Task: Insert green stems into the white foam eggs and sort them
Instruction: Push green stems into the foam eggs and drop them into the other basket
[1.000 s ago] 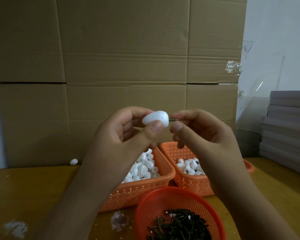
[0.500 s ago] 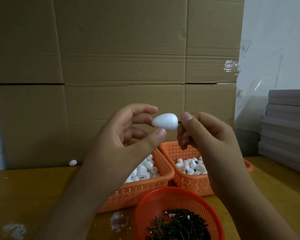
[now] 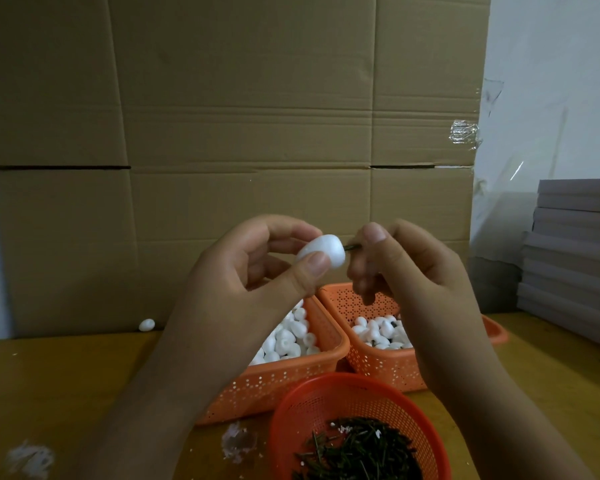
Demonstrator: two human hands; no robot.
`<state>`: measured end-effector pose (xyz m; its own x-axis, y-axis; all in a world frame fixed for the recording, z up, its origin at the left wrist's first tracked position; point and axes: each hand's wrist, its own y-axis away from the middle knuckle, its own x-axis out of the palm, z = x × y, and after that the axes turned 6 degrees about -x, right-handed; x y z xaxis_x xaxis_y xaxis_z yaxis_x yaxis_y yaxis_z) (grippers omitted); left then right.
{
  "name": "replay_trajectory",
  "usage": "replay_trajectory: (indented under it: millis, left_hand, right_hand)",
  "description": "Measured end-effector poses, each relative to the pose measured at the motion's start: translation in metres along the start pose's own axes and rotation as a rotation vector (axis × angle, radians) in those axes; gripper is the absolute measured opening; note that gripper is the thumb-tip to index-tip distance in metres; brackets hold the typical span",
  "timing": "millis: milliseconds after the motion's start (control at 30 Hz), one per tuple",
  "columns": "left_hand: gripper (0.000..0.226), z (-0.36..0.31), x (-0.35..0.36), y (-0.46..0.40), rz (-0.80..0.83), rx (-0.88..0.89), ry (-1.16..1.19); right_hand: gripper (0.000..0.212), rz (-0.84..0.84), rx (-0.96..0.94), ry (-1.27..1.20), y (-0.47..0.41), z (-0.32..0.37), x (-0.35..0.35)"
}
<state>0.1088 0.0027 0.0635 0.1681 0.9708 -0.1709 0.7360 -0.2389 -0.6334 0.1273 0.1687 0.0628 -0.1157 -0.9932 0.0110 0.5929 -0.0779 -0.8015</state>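
Pinched foam egg [image 3: 321, 252] at frame centre in left hand [image 3: 257, 271], thumb and fingers closed round it, blunt end turned toward right hand [image 3: 406, 268]. Gripped green stem [image 3: 352, 246] in right fingertips, tip touching or just entering egg, likely for a straight push. Kept round stem basket [image 3: 355, 427] at lower centre, two egg baskets [image 3: 329, 355] behind, on table [image 3: 66, 375]. No readable writing anywhere.

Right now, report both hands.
Left hand: pinches the foam egg.
Right hand: pinches the green stem, set in the egg.

Flattened cardboard sheets [image 3: 243, 133] back the wooden table [image 3: 49, 382] — white wall [image 3: 555, 81], stacked grey boards [image 3: 575, 258] right.
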Motion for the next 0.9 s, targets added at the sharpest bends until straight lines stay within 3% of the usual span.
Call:
replay_trajectory:
  millis: [200, 433, 700, 900]
  left_hand:
    - [0.021, -0.001, -0.001, 0.000, -0.053, -0.001, 0.042]
    - [0.039, 0.001, -0.004, 0.000, -0.058, 0.007, 0.027]
    - [0.031, 0.001, 0.000, 0.002, 0.022, 0.055, -0.032]
    - [0.023, 0.000, 0.002, 0.001, -0.048, 0.081, 0.014]
  right_hand:
    - [0.006, 0.065, -0.038, 0.058, 0.001, 0.002, -0.002]
    - [0.025, -0.008, 0.026, -0.003, 0.001, 0.000, 0.000]
    - [0.022, -0.041, 0.083, -0.112, 0.002, -0.001, 0.002]
    - [0.028, 0.082, 0.270, -0.285, 0.004, -0.005, 0.010]
